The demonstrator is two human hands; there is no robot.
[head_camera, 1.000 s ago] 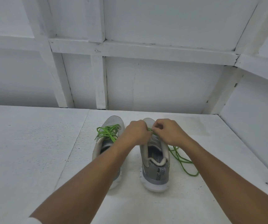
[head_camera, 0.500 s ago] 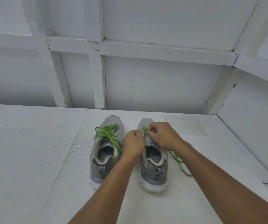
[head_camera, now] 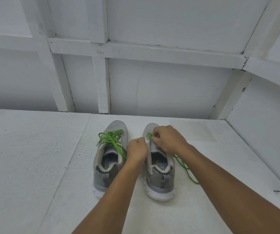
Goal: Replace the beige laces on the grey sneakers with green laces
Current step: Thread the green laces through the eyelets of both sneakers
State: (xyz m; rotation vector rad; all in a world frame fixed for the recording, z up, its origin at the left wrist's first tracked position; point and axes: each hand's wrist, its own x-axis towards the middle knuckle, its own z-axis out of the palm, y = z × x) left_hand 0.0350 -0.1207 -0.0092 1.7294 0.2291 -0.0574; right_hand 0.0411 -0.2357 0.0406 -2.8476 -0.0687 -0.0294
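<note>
Right sneaker's insole (head_camera: pixel 159 162) reads "RY FO".

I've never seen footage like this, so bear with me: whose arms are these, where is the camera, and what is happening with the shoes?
No machine here: these are a person's two bare arms, filmed by one wide-angle camera worn on the head, looking forward and down. On the white table stand two grey sneakers, heels toward the person. The left sneaker is already laced with a green lace. Both hands work on the right sneaker: the left hand pinches its lacing edge, and the right hand pinches the second green lace, whose loose end trails on the table.
</note>
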